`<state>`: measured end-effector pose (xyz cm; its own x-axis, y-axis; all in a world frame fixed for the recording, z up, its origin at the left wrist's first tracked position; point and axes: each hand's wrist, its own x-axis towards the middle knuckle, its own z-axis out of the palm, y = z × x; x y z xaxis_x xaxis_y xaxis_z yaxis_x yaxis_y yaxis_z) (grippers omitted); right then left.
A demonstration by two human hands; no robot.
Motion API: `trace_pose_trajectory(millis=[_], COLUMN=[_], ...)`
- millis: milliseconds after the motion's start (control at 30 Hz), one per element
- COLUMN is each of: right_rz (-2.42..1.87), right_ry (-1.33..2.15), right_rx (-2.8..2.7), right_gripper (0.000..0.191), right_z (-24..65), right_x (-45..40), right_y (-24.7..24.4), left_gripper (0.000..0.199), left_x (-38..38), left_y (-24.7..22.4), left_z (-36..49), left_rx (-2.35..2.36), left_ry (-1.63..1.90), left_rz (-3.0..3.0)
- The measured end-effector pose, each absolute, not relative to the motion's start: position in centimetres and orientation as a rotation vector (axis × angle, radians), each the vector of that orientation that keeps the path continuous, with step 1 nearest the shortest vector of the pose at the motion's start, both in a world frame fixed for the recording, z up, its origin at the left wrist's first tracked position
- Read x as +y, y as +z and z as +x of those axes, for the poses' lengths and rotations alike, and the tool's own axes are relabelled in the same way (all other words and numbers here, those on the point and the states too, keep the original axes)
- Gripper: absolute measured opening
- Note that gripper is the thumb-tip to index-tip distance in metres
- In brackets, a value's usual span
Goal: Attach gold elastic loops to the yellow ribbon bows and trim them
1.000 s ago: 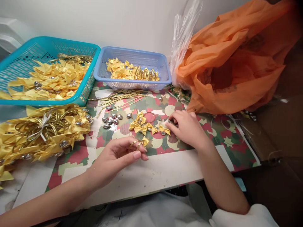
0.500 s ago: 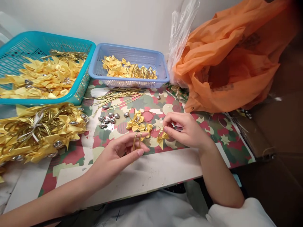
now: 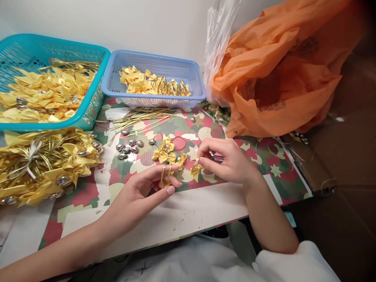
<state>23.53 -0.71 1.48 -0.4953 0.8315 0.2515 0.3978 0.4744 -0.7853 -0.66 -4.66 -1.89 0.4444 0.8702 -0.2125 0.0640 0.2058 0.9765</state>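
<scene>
Near the front edge of the table (image 3: pixel 205 207), the left hand (image 3: pixel 132 194) loosely grips gold rings (image 3: pixel 162 176) and the right hand (image 3: pixel 230 162) pinches a bowed ring (image 3: pixel 195 171), with made-up bows (image 3: pixel 164 153) just beyond, silver beads (image 3: pixel 126 149) and gold cords (image 3: pixel 142 118) still loose.

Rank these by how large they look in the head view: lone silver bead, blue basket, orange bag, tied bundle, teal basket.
1. Orange bag
2. Teal basket, though the left edge cuts it off
3. Blue basket and tied bundle: too close to rank, the bundle being nearer and cut off
4. Lone silver bead
</scene>
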Motion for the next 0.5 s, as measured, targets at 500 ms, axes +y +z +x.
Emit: trace_pose_trajectory(millis=[500], right_rz=[-0.593], right_ry=[0.899], right_rx=[-2.052], right_gripper=[0.011], right_z=[20.3], right_x=[-2.3], right_y=[-0.6], left_gripper=[0.03], left_x=[-4.4], left_y=[-1.5], left_z=[0.6], left_rx=[0.929], left_ry=[0.602], left_rz=[1.059])
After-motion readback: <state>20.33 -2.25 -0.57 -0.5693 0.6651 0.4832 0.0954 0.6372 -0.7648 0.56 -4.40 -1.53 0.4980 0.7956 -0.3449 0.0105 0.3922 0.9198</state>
